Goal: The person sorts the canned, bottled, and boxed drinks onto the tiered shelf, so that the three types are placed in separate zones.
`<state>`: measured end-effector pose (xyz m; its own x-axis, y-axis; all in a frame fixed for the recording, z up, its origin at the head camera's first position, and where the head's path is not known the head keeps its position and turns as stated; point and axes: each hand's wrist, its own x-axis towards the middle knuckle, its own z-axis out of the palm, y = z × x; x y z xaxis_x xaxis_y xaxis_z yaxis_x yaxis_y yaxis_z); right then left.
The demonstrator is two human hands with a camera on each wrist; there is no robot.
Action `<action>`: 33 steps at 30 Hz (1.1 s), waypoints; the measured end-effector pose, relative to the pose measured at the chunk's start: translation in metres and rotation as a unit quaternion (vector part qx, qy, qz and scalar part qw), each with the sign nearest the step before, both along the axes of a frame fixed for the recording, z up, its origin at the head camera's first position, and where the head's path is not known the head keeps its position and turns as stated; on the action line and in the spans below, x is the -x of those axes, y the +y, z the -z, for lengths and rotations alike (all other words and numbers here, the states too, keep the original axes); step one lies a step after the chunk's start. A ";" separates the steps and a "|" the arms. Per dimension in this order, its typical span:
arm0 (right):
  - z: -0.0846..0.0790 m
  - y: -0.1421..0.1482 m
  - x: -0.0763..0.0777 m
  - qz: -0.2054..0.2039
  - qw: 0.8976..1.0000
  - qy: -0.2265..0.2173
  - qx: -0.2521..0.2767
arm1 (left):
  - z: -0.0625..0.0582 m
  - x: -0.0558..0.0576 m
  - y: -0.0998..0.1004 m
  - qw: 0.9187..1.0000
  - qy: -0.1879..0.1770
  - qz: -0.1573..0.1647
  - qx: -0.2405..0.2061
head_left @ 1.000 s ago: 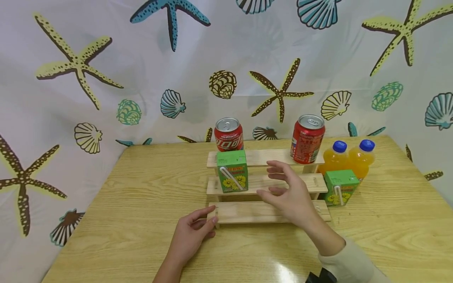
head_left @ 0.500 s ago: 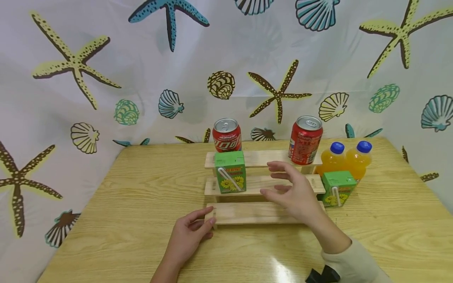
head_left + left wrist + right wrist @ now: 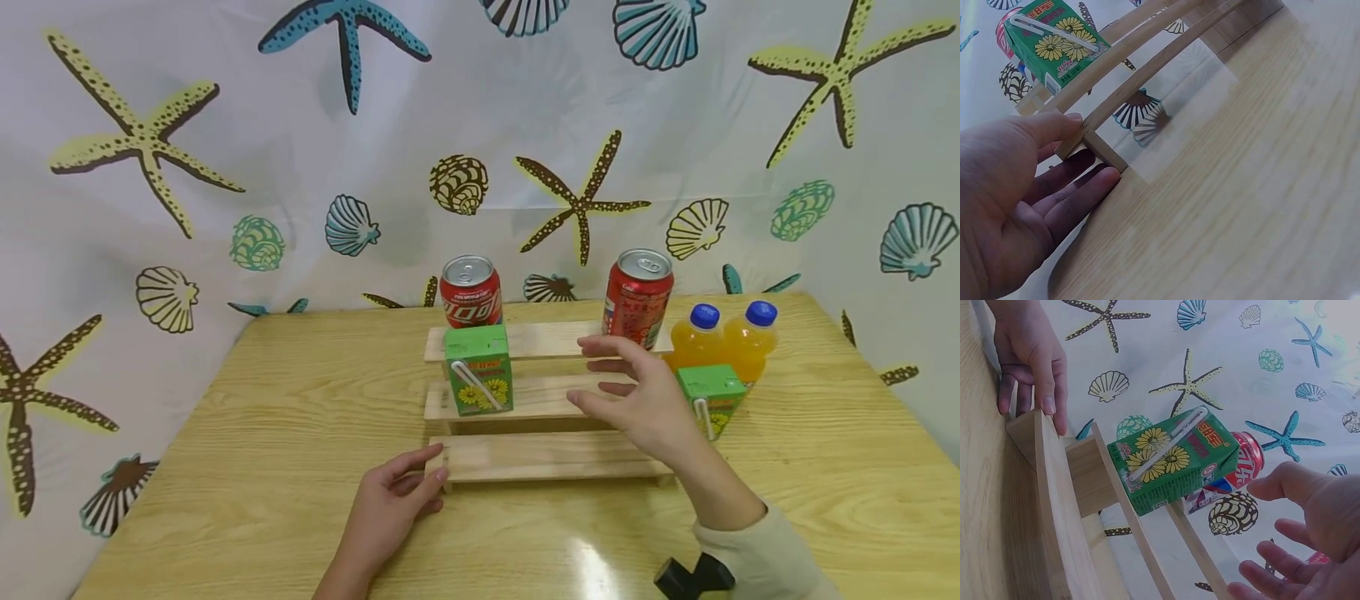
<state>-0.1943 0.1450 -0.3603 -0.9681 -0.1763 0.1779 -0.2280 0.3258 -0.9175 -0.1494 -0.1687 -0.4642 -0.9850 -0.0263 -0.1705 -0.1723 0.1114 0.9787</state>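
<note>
A three-tier wooden display rack stands on the table. My left hand holds the left end of its lowest tier, thumb on the board and fingers around the end. A green juice box with a straw on its front stands at the left of the middle tier. Behind it, a red cola can is on the top tier; another cola can stands at that tier's right. My right hand hovers before the rack's right half, fingers apart and nothing between them, hiding part of the boards.
To the right of the rack, a second green juice box stands on the table, partly behind my right hand. Two orange drink bottles with blue caps are just behind it. A cloth printed with starfish and shells hangs behind the table.
My right hand has drifted right, away from the juice box on the middle tier. My left hand keeps its place at the rack's end. The head view has shifted slightly.
</note>
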 end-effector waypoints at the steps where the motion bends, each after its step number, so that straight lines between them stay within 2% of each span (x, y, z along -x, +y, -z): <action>1: -0.001 0.001 0.001 -0.001 1.000 -0.002 -0.002 | 0.000 0.001 0.000 1.000 0.000 -0.001 0.001; 7: -0.002 0.005 0.000 -0.015 1.000 -0.006 -0.015 | 0.000 0.000 0.001 1.000 -0.006 -0.004 0.004; 17: -0.005 0.012 0.003 -0.062 0.997 -0.005 -0.047 | -0.001 0.001 0.001 1.000 -0.008 -0.007 0.002; 33: -0.011 0.034 0.007 -0.083 0.995 -0.002 -0.055 | -0.001 0.001 0.001 1.000 -0.004 -0.004 -0.002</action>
